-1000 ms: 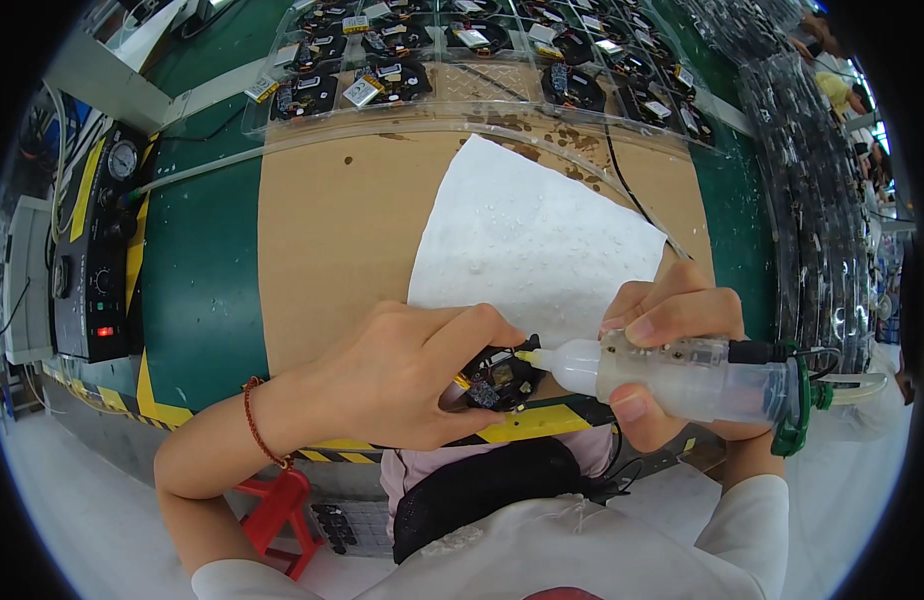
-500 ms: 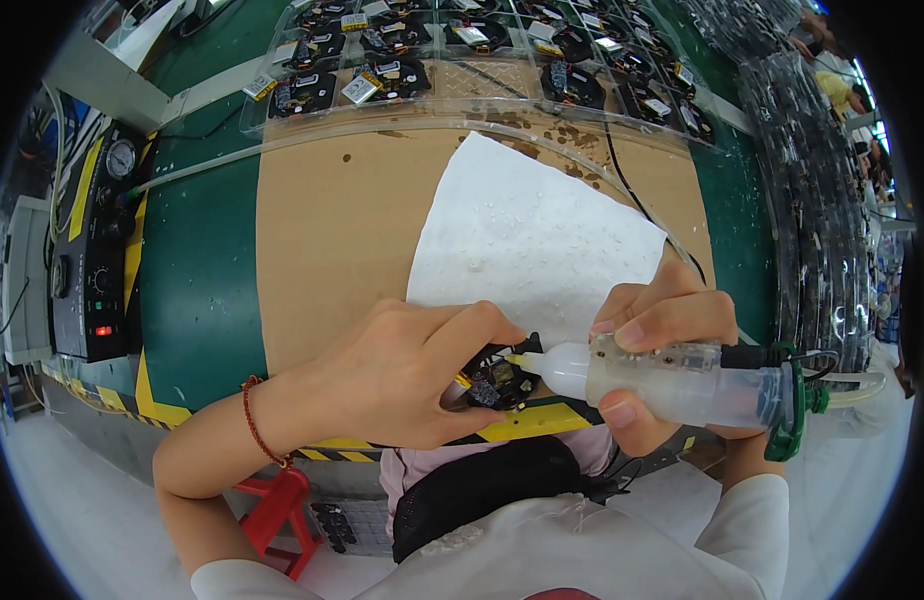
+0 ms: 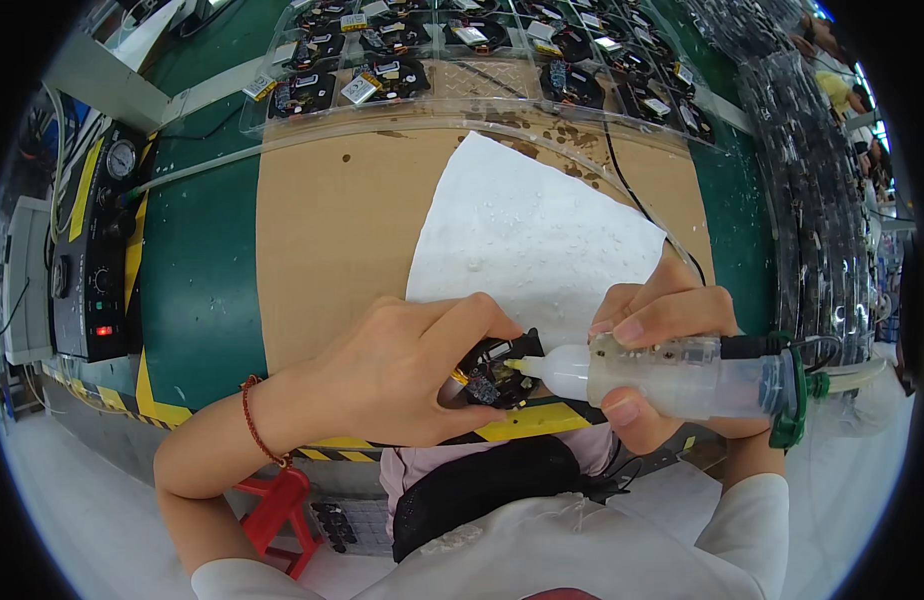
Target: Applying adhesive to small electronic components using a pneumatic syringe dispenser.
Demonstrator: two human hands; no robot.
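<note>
Between thumb and fingers, my left hand (image 3: pixel 402 375) grips a small round black electronic assembly (image 3: pixel 500 375) with a circuit board and yellow tape at its left side. A dispensing syringe (image 3: pixel 672 382), clear-barrelled with a white front and a green clamp at its rear, lies in my right hand (image 3: pixel 667 330), the fingers closed round it. Its yellowish tip (image 3: pixel 518 366) points left over the assembly; whether it touches, I cannot tell. Both hands are at the near edge of the bench, just below a white sheet (image 3: pixel 532 235) spotted with clear droplets.
Clear trays (image 3: pixel 452 105) of similar black assemblies with silver battery packs fill the far side. A black control box (image 3: pixel 97 250) with a gauge stands at left. A hose (image 3: pixel 212 165) crosses the brown board (image 3: pixel 327 230). Stacked clear trays (image 3: pixel 812 200) rise at right.
The assembly has turned slightly in my left hand. The rear of the syringe has shifted a little rightward, while its tip stays over the assembly.
</note>
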